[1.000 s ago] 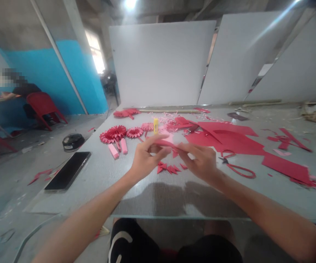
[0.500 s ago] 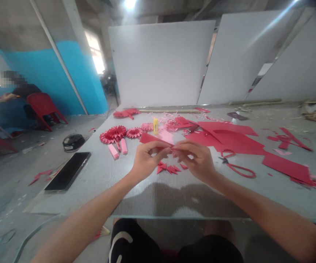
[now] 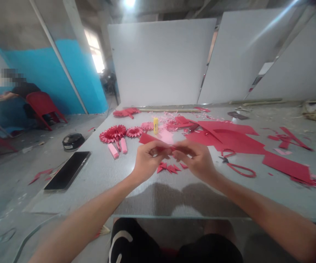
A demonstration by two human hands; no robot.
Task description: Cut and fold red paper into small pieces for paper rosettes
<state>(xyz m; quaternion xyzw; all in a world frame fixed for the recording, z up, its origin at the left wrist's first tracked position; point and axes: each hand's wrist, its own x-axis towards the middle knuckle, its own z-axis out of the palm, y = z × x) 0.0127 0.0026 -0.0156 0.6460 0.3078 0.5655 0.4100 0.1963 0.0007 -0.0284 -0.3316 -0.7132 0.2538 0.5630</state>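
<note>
A strip of red paper (image 3: 147,138) is pinched between my two hands above the table. My left hand (image 3: 149,157) is closed on it, thumb and fingertips pressed near its right end. From the other side my right hand (image 3: 197,157) grips that end, its fingertips almost meeting the left ones. The fingers hide how the paper is folded there. Just below the hands lie several small pointed red paper pieces (image 3: 171,168). Red-handled scissors (image 3: 240,169) rest to the right of my right hand. A yellow glue stick (image 3: 155,125) stands upright beyond the left hand.
Pleated red paper rosettes (image 3: 113,133) and pink folded strips (image 3: 113,151) lie at the left. A phone (image 3: 68,171) rests on the table's left edge. Large red sheets (image 3: 237,140) and scraps spread across the right. White boards (image 3: 163,62) stand behind. A person sits on a red chair (image 3: 44,106) far left.
The right fingers have shifted slightly along the paper, the thumb now closer to the left fingertips. Both hands stay in nearly the same place, still gripping the red paper.
</note>
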